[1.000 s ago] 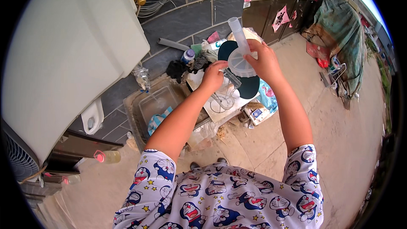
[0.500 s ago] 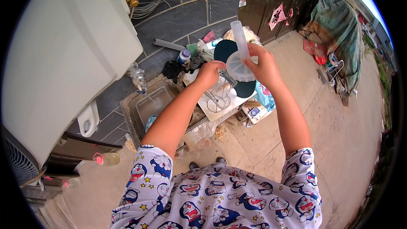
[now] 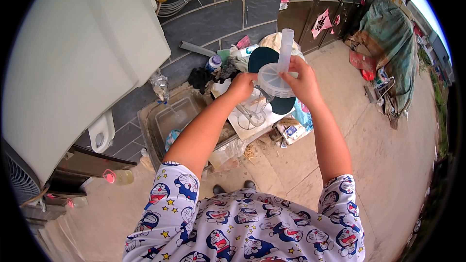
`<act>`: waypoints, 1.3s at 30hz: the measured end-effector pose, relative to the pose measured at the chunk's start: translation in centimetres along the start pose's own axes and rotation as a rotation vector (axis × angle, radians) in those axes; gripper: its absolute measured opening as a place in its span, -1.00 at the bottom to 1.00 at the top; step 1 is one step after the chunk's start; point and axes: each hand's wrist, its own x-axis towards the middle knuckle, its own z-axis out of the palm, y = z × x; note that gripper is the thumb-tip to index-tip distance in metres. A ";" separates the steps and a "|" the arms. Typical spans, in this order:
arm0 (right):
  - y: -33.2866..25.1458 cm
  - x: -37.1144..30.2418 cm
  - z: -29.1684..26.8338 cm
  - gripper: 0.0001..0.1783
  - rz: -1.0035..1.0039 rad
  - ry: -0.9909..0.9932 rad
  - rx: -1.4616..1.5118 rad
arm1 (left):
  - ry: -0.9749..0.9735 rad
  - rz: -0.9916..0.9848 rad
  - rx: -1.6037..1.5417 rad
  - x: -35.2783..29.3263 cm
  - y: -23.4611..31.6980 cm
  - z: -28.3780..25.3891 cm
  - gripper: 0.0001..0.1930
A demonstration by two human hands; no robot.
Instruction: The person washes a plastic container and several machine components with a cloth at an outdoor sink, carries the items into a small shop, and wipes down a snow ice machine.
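Observation:
Between my hands is a frosted round plastic piece (image 3: 271,78), shallow like a lid, with a ribbed rim. A tall translucent tube (image 3: 286,43) stands up from its right side. My right hand (image 3: 302,80) is closed around the tube's lower end, with the thumb over the round piece. At the round piece's left edge, my left hand (image 3: 241,87) has its fingers pinched; its thumb is mostly hidden. Just below is a clear plastic vessel (image 3: 252,114) with a handle-like part, over a white board. I cannot tell if my left hand touches it.
Two dark green rounded pads (image 3: 262,60) show behind the piece. A clear plastic tub (image 3: 155,121) stands left of the board. A white-and-purple bottle (image 3: 213,63), cloths and a grey pipe (image 3: 196,48) lie by the tiled wall. A large pale metal casing (image 3: 92,53) juts in from the left.
The round piece has turned and tilted slightly, and its tube has shifted right. My right hand moved with it. The whole view has shifted a little; both hands keep their hold.

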 end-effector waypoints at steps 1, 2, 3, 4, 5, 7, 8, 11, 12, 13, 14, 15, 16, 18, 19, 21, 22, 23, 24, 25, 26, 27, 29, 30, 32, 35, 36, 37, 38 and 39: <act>0.2 0.1 0.4 -0.63 0.013 -0.001 0.023 | 0.038 -0.013 -0.020 -0.1 -0.3 -0.2 -0.69; 0.4 0.1 0.9 -0.64 0.026 -0.003 0.046 | 0.076 -0.027 -0.040 -0.2 -0.5 -0.4 -0.71; 0.6 0.2 1.4 -0.64 0.039 -0.006 0.069 | 0.074 -0.059 -0.059 -0.4 -0.9 -0.8 -0.73; 0.8 0.1 1.8 -0.65 0.046 -0.004 0.097 | 0.072 -0.090 -0.081 -0.5 -1.2 -1.1 -0.74; 1.1 0.1 2.2 -0.65 0.052 -0.003 0.124 | 0.070 -0.120 -0.103 -0.7 -1.5 -1.4 -0.76; 2.3 0.3 2.9 -0.66 0.069 0.010 0.198 | 0.084 -0.034 -0.040 -1.4 -1.4 -1.7 -0.79; 3.0 0.4 3.1 -0.66 0.077 0.019 0.245 | 0.094 0.007 -0.009 -1.9 -1.3 -1.9 -0.78; 3.0 1.1 3.3 -0.67 0.145 0.033 0.394 | 0.067 -0.027 0.080 -2.5 -1.5 -2.1 -0.77; 2.7 1.3 3.3 -0.67 0.177 0.037 0.443 | 0.064 -0.023 0.121 -2.6 -1.5 -2.2 -0.77; 2.7 1.4 3.3 -0.68 0.182 0.036 0.452 | 0.118 -0.014 0.140 -2.7 -1.5 -2.0 -0.80; 2.7 1.5 3.4 -0.68 0.179 0.028 0.461 | 0.120 -0.026 0.154 -2.7 -1.6 -2.0 -0.81; 2.5 1.5 3.4 -0.68 0.176 0.021 0.471 | 0.122 -0.038 0.168 -2.7 -1.7 -2.0 -0.81; 2.6 1.4 3.3 -0.69 0.180 0.021 0.479 | 0.116 -0.046 0.181 -2.8 -1.5 -2.0 -0.82; 2.8 1.3 3.4 -0.68 0.181 0.007 0.478 | 0.111 -0.059 0.193 -2.8 -1.3 -2.1 -0.83; 3.0 1.3 3.4 -0.68 0.183 0.002 0.479 | 0.106 -0.065 0.201 -2.8 -1.2 -2.1 -0.84; 3.2 1.2 3.6 -0.68 0.194 -0.009 0.487 | 0.067 -0.097 0.189 -2.7 -1.2 -2.2 -0.83; 3.2 1.2 3.7 -0.68 0.197 -0.014 0.491 | 0.049 -0.110 0.184 -2.6 -1.2 -2.1 -0.83; 3.2 1.1 3.8 -0.68 0.192 -0.016 0.495 | 0.075 -0.096 0.177 -2.6 -1.2 -2.1 -0.82; 3.2 1.1 3.9 -0.68 0.186 -0.018 0.499 | 0.101 -0.082 0.170 -2.7 -1.2 -2.0 -0.81; 3.1 0.9 4.1 -0.68 0.183 -0.021 0.505 | 0.125 -0.071 0.164 -2.8 -1.2 -1.9 -0.80; 3.0 0.8 4.3 -0.68 0.173 -0.027 0.499 | 0.154 -0.084 0.154 -2.9 -1.3 -1.9 -0.79; 2.8 0.6 4.5 -0.68 0.162 -0.033 0.492 | 0.183 -0.097 0.143 -2.9 -1.3 -1.9 -0.78; 2.5 0.1 5.1 -0.67 0.121 -0.055 0.424 | 0.251 -0.177 0.083 -2.9 -1.8 -1.9 -0.78; 2.6 -0.3 5.5 -0.66 0.093 -0.070 0.363 | 0.289 -0.244 0.034 -2.9 -2.4 -1.5 -0.78; 2.4 -0.9 6.3 -0.64 0.061 -0.091 0.246 | 0.337 -0.358 -0.074 -3.1 -3.7 -1.0 -0.77; 1.1 -1.9 7.0 -0.61 0.064 -0.115 0.080 | 0.389 -0.448 -0.248 -4.1 -6.5 -0.2 -0.73; 0.9 -2.1 7.1 -0.61 0.052 -0.129 0.052 | 0.378 -0.488 -0.275 -4.4 -7.6 0.1 -0.71; 0.7 -2.3 7.3 -0.61 0.042 -0.141 0.023 | 0.365 -0.527 -0.305 -4.5 -8.6 0.4 -0.70; 0.6 -2.4 7.4 -0.61 0.032 -0.153 -0.008 | 0.351 -0.565 -0.336 -4.7 -9.2 0.5 -0.68; 0.6 -2.6 7.7 -0.61 0.022 -0.155 -0.029 | 0.323 -0.594 -0.395 -5.0 -9.9 0.5 -0.68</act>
